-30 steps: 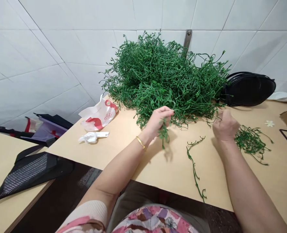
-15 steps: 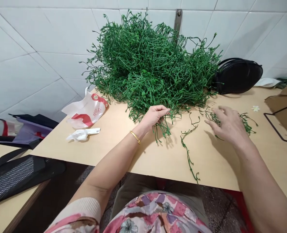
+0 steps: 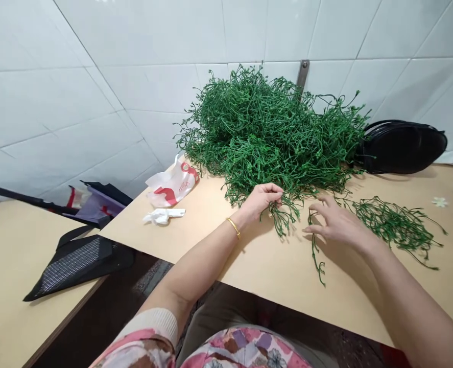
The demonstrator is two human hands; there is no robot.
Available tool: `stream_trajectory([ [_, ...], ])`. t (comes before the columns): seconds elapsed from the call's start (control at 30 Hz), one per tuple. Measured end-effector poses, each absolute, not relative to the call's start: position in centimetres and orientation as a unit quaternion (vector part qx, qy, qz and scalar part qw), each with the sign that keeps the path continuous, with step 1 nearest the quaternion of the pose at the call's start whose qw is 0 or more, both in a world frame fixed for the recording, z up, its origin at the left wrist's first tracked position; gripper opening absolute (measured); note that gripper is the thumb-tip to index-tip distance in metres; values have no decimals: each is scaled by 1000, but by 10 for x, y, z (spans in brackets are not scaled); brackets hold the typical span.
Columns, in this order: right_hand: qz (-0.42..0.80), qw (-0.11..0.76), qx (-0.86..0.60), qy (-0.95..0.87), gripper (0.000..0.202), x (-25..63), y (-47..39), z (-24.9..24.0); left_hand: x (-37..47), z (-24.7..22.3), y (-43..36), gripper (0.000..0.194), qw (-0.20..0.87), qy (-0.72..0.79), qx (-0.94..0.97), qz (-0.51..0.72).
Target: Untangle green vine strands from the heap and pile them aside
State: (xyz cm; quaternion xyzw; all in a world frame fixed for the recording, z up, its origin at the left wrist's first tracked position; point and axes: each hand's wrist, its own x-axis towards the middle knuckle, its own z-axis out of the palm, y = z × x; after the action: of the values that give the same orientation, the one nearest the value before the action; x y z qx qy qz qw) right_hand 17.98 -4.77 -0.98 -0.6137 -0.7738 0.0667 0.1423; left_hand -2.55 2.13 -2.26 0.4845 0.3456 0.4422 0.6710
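- On my feed, the left hand (image 3: 262, 202) is closed in a pinch on a small green bunch (image 3: 283, 220), whose stems hang below the fingertips.
- I see the big heap (image 3: 272, 128) of green stems just beyond that hand, against the tiled wall (image 3: 165, 30).
- The right hand (image 3: 337, 225) is partly open, fingers spread, over the upper part of a long stem (image 3: 318, 263); I can't tell if they touch.
- A smaller pile (image 3: 397, 225) lies on the table (image 3: 364, 286), just right of that hand.
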Motion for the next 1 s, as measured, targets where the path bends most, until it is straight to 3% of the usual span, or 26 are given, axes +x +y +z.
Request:
stream_trajectory([
  [0.1, 78, 235, -594, -765, 25, 173, -39, 8, -26, -20, 18, 14, 680, 333, 482, 441],
  [0.2, 163, 344, -570, -728, 26, 159, -33, 12, -26, -18, 15, 20, 689, 313, 491, 433],
  [0.4, 411, 415, -471, -661, 26, 140, -26, -12, -23, -18, 11, 20, 679, 294, 517, 430],
  [0.73, 392, 504, -485, -597, 22, 144, -24, -21, -18, -17, 5, 24, 674, 350, 541, 363],
  [1.0, 402, 506, -475, -598, 26, 139, -24, -27, -16, -16, 4, 20, 602, 389, 595, 365],
])
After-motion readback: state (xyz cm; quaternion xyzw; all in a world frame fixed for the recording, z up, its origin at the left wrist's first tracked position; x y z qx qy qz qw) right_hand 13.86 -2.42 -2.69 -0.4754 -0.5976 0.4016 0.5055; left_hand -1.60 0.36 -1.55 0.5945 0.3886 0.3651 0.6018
